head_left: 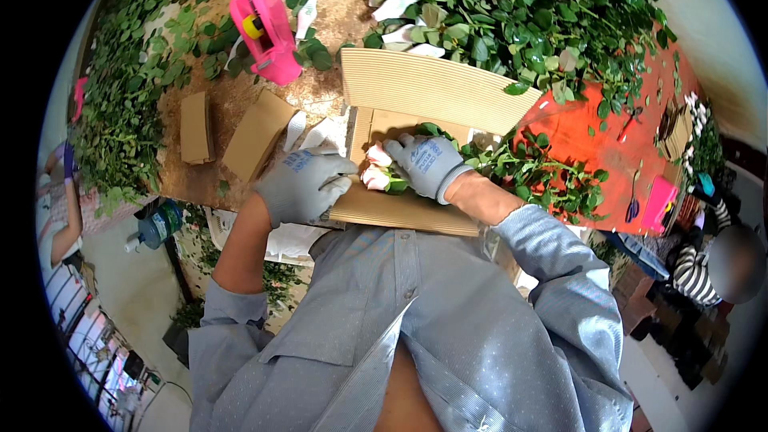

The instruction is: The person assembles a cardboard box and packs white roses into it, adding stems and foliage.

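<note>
pale pink roses are lying on the corrugated cardboard, right between the left hand and right hand, both in gray gloves. right one's just right of the blooms, fingers curled over the leaves, can't tell if it's really gripping. left one's on the other side, fingers bent, can't tell if it's closed on anything. leafy stems further right on the table

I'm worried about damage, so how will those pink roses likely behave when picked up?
The roses will probably bruise easily, since their thin petals are bare beside the right hand. The leafy stems may sag and snag, as their leaves spread loosely over the red surface.
</note>
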Tool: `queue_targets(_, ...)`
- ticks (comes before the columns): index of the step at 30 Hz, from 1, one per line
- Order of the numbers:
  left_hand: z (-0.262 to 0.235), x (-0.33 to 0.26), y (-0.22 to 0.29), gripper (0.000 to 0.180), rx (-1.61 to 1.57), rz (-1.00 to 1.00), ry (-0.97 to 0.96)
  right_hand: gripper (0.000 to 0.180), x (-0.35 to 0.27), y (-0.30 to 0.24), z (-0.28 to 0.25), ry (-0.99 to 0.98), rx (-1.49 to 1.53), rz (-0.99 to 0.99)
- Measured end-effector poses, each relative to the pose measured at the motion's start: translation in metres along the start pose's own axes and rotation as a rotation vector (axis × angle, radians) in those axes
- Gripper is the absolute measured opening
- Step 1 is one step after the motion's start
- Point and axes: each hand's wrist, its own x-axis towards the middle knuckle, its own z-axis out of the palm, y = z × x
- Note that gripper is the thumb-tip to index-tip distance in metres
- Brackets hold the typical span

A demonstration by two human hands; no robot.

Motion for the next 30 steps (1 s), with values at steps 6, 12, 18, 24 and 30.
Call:
queue_targets(6,-0.010,0.000,0.008,0.023,0.045,-0.003,-0.072,0.040,-0.010,-0.006,0.009,0.064,0.159,0.012)
queue_targets(12,-0.001,0.022,0.029,0.026,-0.099,0.058,-0.183,0.040,-0.008,-0.002,0.010,0.038,0.205,0.004)
queue_targets(18,0.010,0.038,0.018,0.025,0.022,0.019,-0.364,0.050,-0.008,0.000,0.000,-0.014,0.259,-0.054)
queue_targets(24,0.000,0.017,0.012,0.016,-0.009,0.100,-0.215,0.062,-0.010,-0.009,-0.003,0.023,0.199,-0.026)
queue_targets(30,-0.004,0.001,0.017,0.020,-0.115,0.038,-0.214,0.062,-0.014,-0.013,-0.014,-0.040,0.202,0.010)
